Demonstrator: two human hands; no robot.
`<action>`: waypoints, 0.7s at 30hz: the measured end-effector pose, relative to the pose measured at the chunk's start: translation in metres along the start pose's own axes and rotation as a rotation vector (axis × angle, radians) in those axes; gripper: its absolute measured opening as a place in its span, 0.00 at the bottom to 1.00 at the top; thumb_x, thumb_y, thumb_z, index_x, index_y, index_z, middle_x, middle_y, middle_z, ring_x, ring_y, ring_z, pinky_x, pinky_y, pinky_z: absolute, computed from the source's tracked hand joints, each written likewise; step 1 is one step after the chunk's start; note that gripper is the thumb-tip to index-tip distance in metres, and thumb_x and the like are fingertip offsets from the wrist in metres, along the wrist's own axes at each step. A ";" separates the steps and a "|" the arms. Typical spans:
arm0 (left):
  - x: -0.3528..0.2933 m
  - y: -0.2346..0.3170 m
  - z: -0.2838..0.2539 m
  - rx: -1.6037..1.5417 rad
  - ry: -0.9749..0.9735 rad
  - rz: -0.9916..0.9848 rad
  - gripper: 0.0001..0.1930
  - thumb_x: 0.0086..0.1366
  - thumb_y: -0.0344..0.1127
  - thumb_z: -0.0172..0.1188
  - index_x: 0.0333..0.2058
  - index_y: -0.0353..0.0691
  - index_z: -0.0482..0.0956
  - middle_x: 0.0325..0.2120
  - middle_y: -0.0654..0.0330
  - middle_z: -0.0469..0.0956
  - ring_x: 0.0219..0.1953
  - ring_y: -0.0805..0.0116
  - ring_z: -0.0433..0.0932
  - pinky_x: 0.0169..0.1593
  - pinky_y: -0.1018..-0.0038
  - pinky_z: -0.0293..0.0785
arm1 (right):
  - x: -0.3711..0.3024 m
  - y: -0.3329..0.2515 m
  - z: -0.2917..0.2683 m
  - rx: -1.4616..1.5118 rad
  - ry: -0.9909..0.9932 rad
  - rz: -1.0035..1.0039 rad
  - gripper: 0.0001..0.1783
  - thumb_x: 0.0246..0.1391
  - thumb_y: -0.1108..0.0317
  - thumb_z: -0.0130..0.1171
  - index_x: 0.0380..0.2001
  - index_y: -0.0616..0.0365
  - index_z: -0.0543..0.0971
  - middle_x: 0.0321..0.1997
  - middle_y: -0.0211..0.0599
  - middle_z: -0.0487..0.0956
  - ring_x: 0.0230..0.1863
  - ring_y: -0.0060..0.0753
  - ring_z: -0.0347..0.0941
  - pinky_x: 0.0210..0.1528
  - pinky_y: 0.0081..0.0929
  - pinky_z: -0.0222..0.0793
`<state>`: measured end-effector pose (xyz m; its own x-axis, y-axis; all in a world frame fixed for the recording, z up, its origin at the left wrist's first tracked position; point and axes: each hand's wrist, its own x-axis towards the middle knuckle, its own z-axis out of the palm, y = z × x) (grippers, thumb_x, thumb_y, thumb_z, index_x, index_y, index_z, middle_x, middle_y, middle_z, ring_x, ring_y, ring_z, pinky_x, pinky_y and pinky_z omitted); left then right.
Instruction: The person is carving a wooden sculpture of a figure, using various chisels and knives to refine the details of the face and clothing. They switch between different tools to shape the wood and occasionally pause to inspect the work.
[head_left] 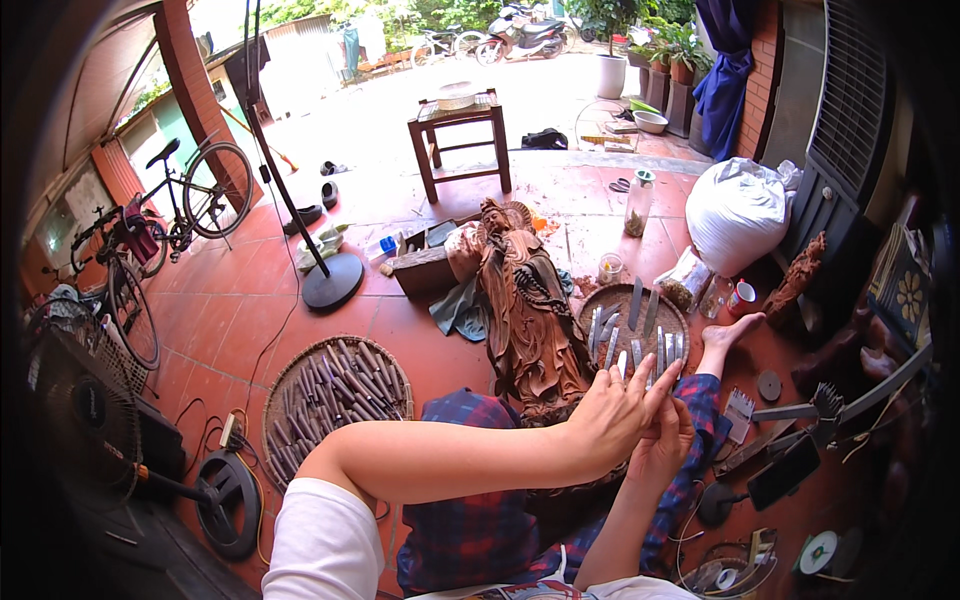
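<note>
My left hand [605, 418] reaches across from the left and meets my right hand [664, 440], fingers against fingers. Both hands are closed at the fingertips, and whatever lies between them is too small or hidden to name. Just beyond them is a round woven tray [597, 301] with several flat metal blades [636, 303] on it. A carved reddish-brown wooden statue [522, 290] of a robed figure lies face up, leaning back, in front of me; its lower end is partly behind my left forearm. To the left, a round basket [268, 425] holds many dark wooden-handled tools [338, 388].
A black stand base [333, 283] and a wooden stool [458, 118] stand farther off. On the right are a white sack [738, 215], a clear bottle [638, 205], a red cup [741, 295] and a phone [783, 472] on a holder. A fan [100, 410] stands left, near bicycles [195, 195].
</note>
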<state>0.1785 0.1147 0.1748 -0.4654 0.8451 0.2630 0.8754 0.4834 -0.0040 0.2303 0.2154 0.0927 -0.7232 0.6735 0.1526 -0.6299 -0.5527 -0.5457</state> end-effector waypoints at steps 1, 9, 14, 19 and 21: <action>0.000 0.000 0.001 0.002 0.014 0.009 0.40 0.61 0.33 0.51 0.70 0.34 0.45 0.61 0.36 0.64 0.48 0.47 0.74 0.47 0.61 0.70 | 0.000 0.001 0.000 0.006 0.007 -0.007 0.05 0.58 0.78 0.57 0.35 0.67 0.81 0.35 0.40 0.83 0.35 0.27 0.80 0.39 0.19 0.78; 0.001 -0.003 0.001 -0.069 0.022 0.028 0.40 0.61 0.33 0.50 0.70 0.34 0.44 0.60 0.36 0.64 0.48 0.49 0.75 0.47 0.63 0.70 | 0.002 0.002 -0.002 0.066 0.007 0.025 0.05 0.57 0.79 0.56 0.35 0.67 0.81 0.37 0.42 0.83 0.37 0.29 0.81 0.40 0.21 0.78; 0.001 0.001 0.005 -0.021 0.067 0.021 0.39 0.62 0.34 0.50 0.70 0.34 0.44 0.60 0.36 0.64 0.48 0.49 0.75 0.47 0.63 0.70 | 0.004 0.011 -0.011 0.115 0.034 0.052 0.06 0.59 0.78 0.54 0.34 0.67 0.81 0.38 0.43 0.83 0.39 0.30 0.81 0.45 0.25 0.78; 0.001 0.005 0.003 -0.003 0.052 0.018 0.39 0.62 0.36 0.51 0.69 0.35 0.46 0.59 0.37 0.65 0.49 0.49 0.74 0.47 0.64 0.70 | 0.004 0.014 -0.020 0.132 0.049 0.072 0.06 0.59 0.78 0.53 0.33 0.66 0.80 0.37 0.42 0.83 0.39 0.29 0.81 0.47 0.26 0.77; 0.001 0.005 0.007 0.003 0.103 0.019 0.39 0.62 0.37 0.51 0.69 0.35 0.46 0.59 0.37 0.66 0.49 0.49 0.74 0.47 0.64 0.70 | 0.004 0.015 -0.019 0.124 0.072 0.061 0.06 0.59 0.78 0.53 0.33 0.65 0.80 0.37 0.41 0.83 0.39 0.29 0.81 0.47 0.26 0.77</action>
<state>0.1813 0.1195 0.1680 -0.4331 0.8259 0.3611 0.8833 0.4686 -0.0124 0.2234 0.2193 0.0700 -0.7418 0.6678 0.0607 -0.6190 -0.6471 -0.4452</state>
